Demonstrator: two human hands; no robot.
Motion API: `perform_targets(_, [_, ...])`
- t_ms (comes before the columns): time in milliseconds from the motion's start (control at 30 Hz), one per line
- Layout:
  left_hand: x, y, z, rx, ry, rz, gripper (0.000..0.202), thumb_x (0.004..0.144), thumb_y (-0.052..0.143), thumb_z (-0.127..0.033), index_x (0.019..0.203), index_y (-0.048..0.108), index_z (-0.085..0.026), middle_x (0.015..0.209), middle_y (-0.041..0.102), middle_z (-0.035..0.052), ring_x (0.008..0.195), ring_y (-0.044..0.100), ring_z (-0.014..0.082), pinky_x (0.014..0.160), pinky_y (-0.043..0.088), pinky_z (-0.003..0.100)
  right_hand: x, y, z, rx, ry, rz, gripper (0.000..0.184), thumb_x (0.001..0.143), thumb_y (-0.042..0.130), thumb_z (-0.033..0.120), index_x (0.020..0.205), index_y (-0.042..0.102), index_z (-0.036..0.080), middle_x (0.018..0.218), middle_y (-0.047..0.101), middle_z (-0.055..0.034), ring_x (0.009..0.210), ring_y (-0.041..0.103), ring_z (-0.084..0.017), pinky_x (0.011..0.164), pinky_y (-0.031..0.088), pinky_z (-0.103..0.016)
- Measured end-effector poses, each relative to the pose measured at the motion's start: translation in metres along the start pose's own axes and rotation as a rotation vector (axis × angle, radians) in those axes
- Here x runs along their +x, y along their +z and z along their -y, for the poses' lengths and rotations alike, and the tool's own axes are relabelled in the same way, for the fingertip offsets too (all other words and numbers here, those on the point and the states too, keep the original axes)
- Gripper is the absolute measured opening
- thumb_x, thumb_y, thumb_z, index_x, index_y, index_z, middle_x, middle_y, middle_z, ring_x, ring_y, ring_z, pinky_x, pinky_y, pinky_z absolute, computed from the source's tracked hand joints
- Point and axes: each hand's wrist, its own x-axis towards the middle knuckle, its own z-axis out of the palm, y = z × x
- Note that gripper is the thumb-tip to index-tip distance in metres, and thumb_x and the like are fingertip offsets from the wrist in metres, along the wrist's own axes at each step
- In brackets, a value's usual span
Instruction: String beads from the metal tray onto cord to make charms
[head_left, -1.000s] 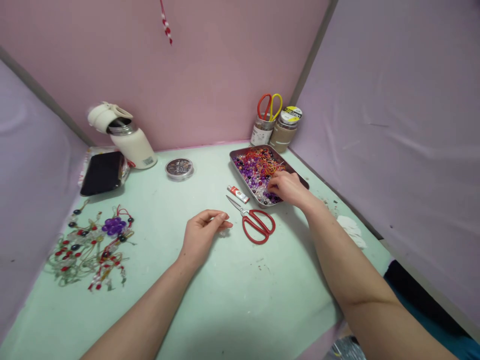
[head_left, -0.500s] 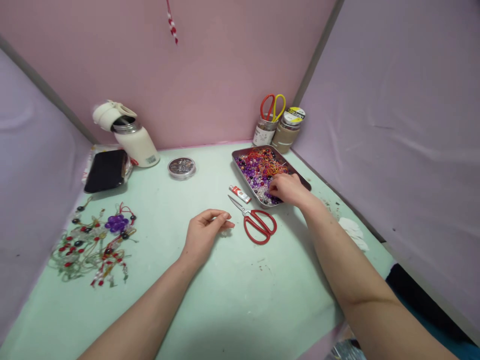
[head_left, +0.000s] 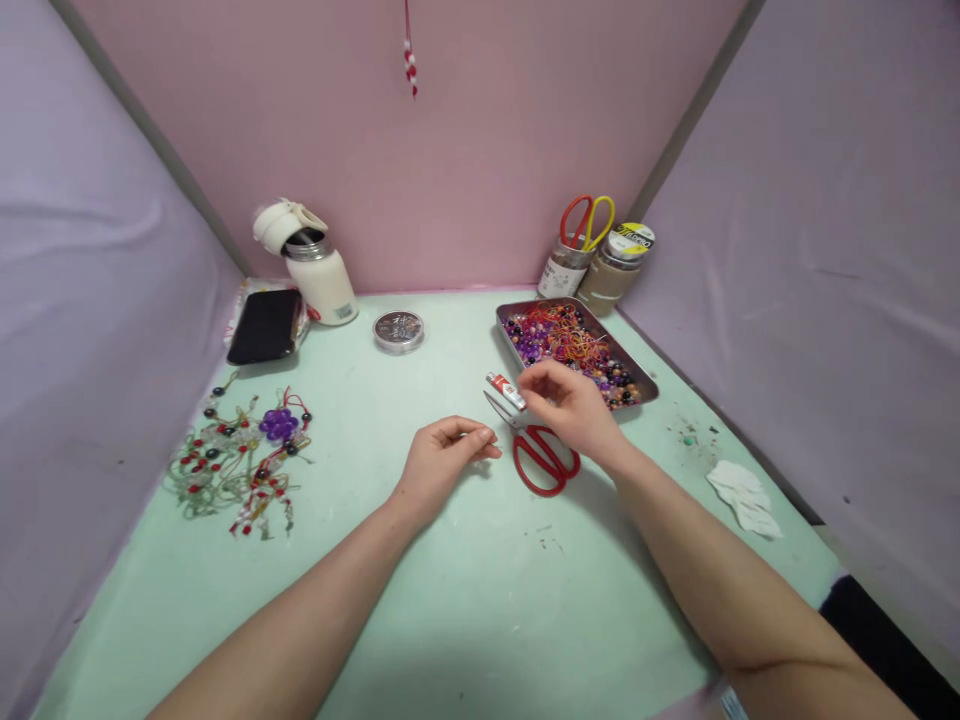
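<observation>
We log left hand (head_left: 446,465) and right hand (head_left: 576,410) close about the red-handled scissors (head_left: 546,458).
Left hand lies just left of the scissors, thumb and forefinger drawn narrow; we cannot tell what, if anything, sits between them. Right hand is at the scissors' far side, hiding part of a handle from us, fingers curled, tips narrow; whether they hold anything we cannot tell. Beyond the scissors, to the right, we find the metal tray (head_left: 628,358), in it loose beads (head_left: 534,346), mostly purple and black, and a tangle of orange-red cord (head_left: 576,338). Lighter (head_left: 505,390) near the scissors' blades. Well left of the scissors, we note beaded cords (head_left: 217,455) with a purple bead flower (head_left: 279,424). Right of the scissors, well apart: crumpled white tissue (head_left: 745,498).
</observation>
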Motion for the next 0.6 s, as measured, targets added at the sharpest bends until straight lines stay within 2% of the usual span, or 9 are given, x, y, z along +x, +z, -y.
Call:
perform_targets(133, [-0.002, 0.000, 0.000, -0.001, 0.018, 0.055, 0.022, 0.071, 0.074, -0.037, 0.075, 0.069, -0.016, 0.072, 0.070, 0.0045, 0.069, 0.068, 0.0163, 0.072, 0.053, 0.030, -0.010, 0.031, 0.003, 0.444, 0.215, 0.079, 0.012, 0.074, 0.069, 0.031, 0.081, 0.066, 0.021, 0.075, 0.066, -0.0006, 0.067, 0.060, -0.013, 0.066, 0.049, -0.029])
perform_targets(267, [-0.001, 0.000, 0.000, -0.004, 0.012, 0.061, 0.023, 0.070, 0.074, -0.037, 0.075, 0.069, -0.015, 0.073, 0.070, 0.0047, 0.068, 0.067, 0.0161, 0.069, 0.053, 0.029, -0.012, 0.041, -0.001, 0.718, 0.371, 0.089, 0.017, 0.071, 0.074, 0.031, 0.082, 0.066, 0.020, 0.079, 0.067, -0.0020, 0.069, 0.061, -0.013, 0.066, 0.050, -0.029])
perform_targets(433, [0.001, -0.001, 0.000, -0.009, -0.011, 0.045, 0.026, 0.068, 0.075, -0.038, 0.075, 0.069, -0.014, 0.077, 0.071, 0.0054, 0.069, 0.067, 0.0157, 0.070, 0.052, 0.029, -0.012, 0.042, -0.002, 0.881, 0.439, 0.102, 0.017, 0.069, 0.077, 0.028, 0.079, 0.067, 0.019, 0.075, 0.064, 0.0002, 0.062, 0.056, -0.008, 0.059, 0.045, -0.022])
perform_targets(600, [0.003, -0.001, 0.001, -0.021, -0.024, 0.040, 0.025, 0.068, 0.075, -0.037, 0.074, 0.068, -0.014, 0.071, 0.069, 0.0042, 0.068, 0.067, 0.0155, 0.067, 0.052, 0.028, -0.012, 0.043, -0.003, 0.932, 0.450, 0.102, 0.016, 0.066, 0.079, 0.023, 0.077, 0.068, 0.020, 0.076, 0.067, 0.0000, 0.065, 0.059, -0.008, 0.062, 0.047, -0.020])
